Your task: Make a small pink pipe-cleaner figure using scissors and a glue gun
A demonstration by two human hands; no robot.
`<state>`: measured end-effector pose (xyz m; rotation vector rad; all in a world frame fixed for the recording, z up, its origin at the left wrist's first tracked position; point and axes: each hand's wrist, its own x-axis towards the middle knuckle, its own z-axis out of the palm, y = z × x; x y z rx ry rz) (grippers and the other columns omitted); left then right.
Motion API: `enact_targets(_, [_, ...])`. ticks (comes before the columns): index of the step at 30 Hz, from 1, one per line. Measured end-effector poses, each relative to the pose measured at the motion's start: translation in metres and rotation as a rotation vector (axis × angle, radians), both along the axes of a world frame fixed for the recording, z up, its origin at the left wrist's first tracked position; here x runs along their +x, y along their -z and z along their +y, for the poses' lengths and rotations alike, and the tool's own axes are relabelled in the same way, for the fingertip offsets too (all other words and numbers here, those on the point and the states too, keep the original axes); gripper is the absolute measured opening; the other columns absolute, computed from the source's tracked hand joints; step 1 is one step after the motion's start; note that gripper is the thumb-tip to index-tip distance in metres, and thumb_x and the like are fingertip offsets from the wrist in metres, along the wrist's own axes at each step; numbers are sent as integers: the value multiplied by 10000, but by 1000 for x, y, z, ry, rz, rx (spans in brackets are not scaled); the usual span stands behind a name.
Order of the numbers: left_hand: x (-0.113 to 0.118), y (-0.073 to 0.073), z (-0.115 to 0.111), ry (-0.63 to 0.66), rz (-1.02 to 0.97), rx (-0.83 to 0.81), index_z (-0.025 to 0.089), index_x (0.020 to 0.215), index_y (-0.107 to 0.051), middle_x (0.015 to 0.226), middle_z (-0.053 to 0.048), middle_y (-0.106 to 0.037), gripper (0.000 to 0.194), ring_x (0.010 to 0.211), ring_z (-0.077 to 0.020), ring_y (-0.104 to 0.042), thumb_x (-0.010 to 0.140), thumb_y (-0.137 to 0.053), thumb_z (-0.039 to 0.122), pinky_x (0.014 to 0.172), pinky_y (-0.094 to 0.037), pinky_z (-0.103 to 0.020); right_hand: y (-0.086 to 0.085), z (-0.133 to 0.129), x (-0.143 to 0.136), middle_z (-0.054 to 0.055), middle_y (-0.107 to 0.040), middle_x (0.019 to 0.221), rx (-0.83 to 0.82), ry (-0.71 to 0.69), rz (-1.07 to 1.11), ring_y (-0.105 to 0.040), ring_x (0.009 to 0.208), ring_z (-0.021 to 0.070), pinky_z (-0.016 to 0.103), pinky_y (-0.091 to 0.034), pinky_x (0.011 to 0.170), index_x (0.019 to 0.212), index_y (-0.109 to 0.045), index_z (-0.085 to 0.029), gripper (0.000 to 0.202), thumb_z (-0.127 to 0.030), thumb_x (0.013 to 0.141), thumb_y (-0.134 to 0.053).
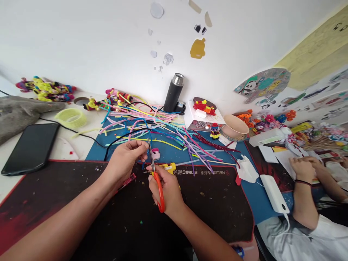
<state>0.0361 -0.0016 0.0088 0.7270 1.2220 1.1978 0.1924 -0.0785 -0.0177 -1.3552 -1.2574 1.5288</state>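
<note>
My right hand (168, 190) grips a pair of scissors (160, 192) by the orange handles, with the metal blades pointing up and away. Close against the blades, my left hand (126, 157) has its fingertips pinched together. A short blue pipe cleaner end (143, 165) shows just below these fingertips; the rest of it is hard to trace. Just beyond the blades sits a small pink-and-white fuzzy figure (155, 154). A yellow glue gun (170, 167) lies partly behind my right hand. Under my left wrist is a red object (126, 183), mostly covered.
Many coloured pipe cleaners (163, 136) spread across the blue mat. Behind them stand a black thermos (174, 93) and a white box (202, 117). A phone (30, 148) lies left, a bowl (235, 127) and power bank (274, 194) right. Another person's hands (306, 168) are at far right.
</note>
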Motion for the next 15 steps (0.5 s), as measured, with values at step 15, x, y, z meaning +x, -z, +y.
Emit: enact_targets(15, [-3, -6, -2, 67, 66, 30, 200, 695, -735, 577, 7, -651, 305, 523, -130, -528, 631, -928, 428, 523, -386, -260, -6, 0, 12, -26, -567, 780, 2, -90, 85, -448, 527, 97, 229, -380, 454, 1393, -718, -196, 678, -618, 884, -866])
